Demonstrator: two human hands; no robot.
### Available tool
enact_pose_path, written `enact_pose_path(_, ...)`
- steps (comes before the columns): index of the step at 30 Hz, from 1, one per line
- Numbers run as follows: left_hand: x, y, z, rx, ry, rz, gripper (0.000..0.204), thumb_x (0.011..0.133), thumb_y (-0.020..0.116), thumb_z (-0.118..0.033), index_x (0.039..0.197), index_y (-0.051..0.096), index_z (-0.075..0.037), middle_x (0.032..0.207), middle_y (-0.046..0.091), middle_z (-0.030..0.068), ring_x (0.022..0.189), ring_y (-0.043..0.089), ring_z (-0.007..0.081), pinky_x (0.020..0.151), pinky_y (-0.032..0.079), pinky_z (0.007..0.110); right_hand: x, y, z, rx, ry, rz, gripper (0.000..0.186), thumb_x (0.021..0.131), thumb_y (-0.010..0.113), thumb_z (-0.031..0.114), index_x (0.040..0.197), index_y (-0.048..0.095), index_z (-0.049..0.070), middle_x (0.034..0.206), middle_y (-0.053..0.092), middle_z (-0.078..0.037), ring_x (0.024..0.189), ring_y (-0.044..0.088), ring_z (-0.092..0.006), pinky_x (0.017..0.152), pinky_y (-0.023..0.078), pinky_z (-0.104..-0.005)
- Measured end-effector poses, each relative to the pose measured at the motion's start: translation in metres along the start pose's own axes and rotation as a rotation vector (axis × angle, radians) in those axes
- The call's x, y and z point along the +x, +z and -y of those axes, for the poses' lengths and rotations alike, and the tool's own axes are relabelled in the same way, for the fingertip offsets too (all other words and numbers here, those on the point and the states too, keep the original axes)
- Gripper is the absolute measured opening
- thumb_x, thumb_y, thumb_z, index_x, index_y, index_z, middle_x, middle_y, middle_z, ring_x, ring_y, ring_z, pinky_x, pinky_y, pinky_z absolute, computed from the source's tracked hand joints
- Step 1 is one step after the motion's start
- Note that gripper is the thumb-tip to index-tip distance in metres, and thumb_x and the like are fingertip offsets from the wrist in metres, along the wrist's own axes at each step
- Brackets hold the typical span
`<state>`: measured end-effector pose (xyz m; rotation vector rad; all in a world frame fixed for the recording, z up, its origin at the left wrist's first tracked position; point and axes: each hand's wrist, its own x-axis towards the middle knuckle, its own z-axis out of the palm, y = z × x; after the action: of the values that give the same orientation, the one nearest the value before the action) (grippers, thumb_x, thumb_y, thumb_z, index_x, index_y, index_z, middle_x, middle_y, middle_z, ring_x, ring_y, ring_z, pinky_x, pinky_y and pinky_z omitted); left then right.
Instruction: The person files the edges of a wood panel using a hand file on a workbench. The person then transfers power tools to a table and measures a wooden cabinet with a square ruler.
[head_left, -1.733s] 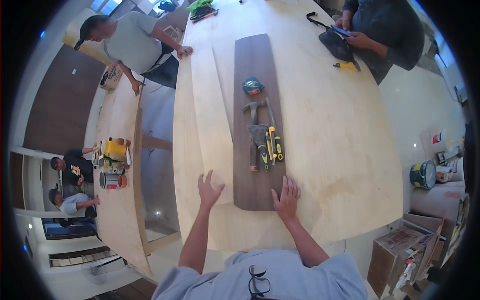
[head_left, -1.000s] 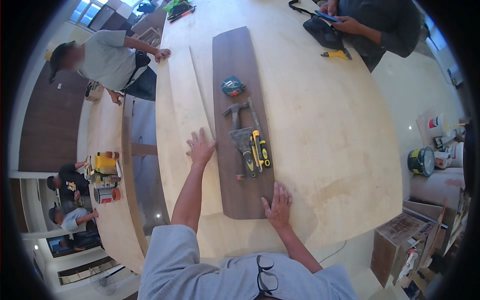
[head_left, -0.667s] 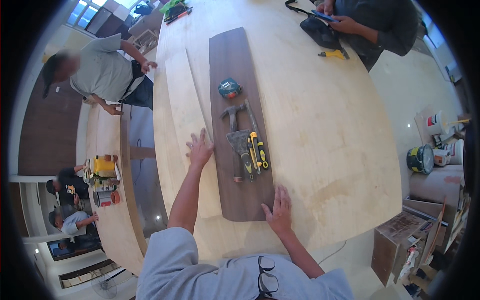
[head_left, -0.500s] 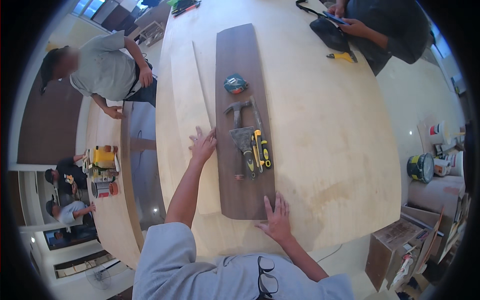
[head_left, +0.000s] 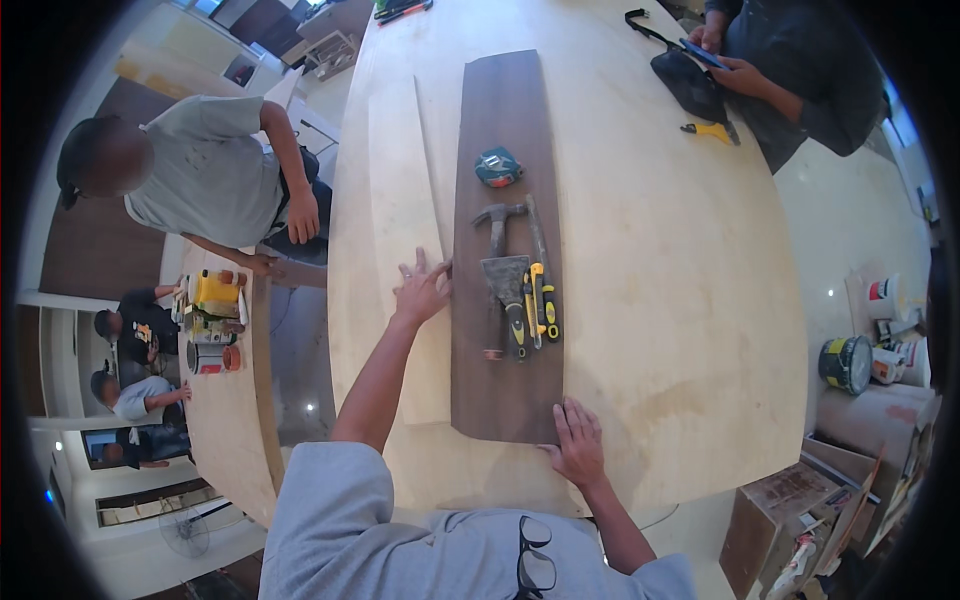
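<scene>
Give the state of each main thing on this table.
Dark board: lying down, partly covered.
Pale strip: lying down.
Left hand: open, spread on the pale strip.
Right hand: open, at the dark board's lower right corner.
Hammer: handle partly covered by the scraper.
Scraper: atop the hammer.
Tape measure: on the dark board.
Black pouch: lying down.

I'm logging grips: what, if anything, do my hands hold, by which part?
Nothing gripped: the left hand lies beside the dark board, the right hand at its near right corner.
</scene>
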<state>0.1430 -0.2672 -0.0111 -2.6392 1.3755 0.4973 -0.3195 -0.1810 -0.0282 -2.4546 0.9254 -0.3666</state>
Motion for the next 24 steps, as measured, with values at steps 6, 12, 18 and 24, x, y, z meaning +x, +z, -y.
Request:
enact_pose_path(6, -0.002, -0.007, -0.001, -0.026, 0.025, 0.052, 0.057, 0.098, 0.062, -0.052, 0.154, 0.049, -0.048, 0.178, 0.010, 0.0129, 0.152, 0.017, 0.0643, 0.104, 0.035, 0.087, -0.004, 0.007, 0.001, -0.048, -0.011, -0.046, 0.092, 0.078, 0.086, 0.045, 0.156, 0.050, 0.011, 0.161, 0.047, -0.018, 0.151, 0.043, -0.0326, 0.124, 0.030, -0.0536)
enact_pose_path(12, -0.025, 0.004, 0.021, 0.016, 0.021, 0.052, 0.061, 0.100, 0.060, -0.047, 0.158, 0.041, -0.051, 0.178, 0.010, 0.0122, 0.153, 0.018, 0.0635, 0.103, 0.037, 0.086, -0.010, 0.008, 0.002, -0.035, 0.027, -0.028, 0.085, 0.084, 0.079, 0.047, 0.157, 0.050, 0.014, 0.160, 0.049, -0.016, 0.151, 0.044, -0.0305, 0.124, 0.031, -0.0513)
enact_pose_path(18, -0.082, 0.018, 0.077, -0.019, 0.072, 0.012, 0.065, 0.099, 0.063, -0.032, 0.159, 0.041, -0.045, 0.174, 0.019, 0.0174, 0.151, 0.026, 0.0602, 0.106, 0.043, 0.075, -0.007, 0.006, 0.003, 0.020, 0.043, -0.055, 0.087, 0.083, 0.083, 0.041, 0.157, 0.048, 0.012, 0.161, 0.048, -0.015, 0.152, 0.042, -0.0314, 0.124, 0.032, -0.0512)
enact_pose_path(24, -0.167, 0.055, 0.025, -0.458, 0.023, -0.214, 0.063, 0.097, 0.067, -0.017, 0.157, 0.047, -0.012, 0.143, 0.056, 0.0260, 0.130, 0.055, 0.0446, 0.110, 0.046, 0.052, 0.004, -0.022, 0.004, 0.210, 0.099, -0.046, 0.074, 0.087, 0.082, 0.034, 0.151, 0.053, 0.010, 0.151, 0.056, -0.014, 0.141, 0.052, -0.0300, 0.117, 0.039, -0.0489)
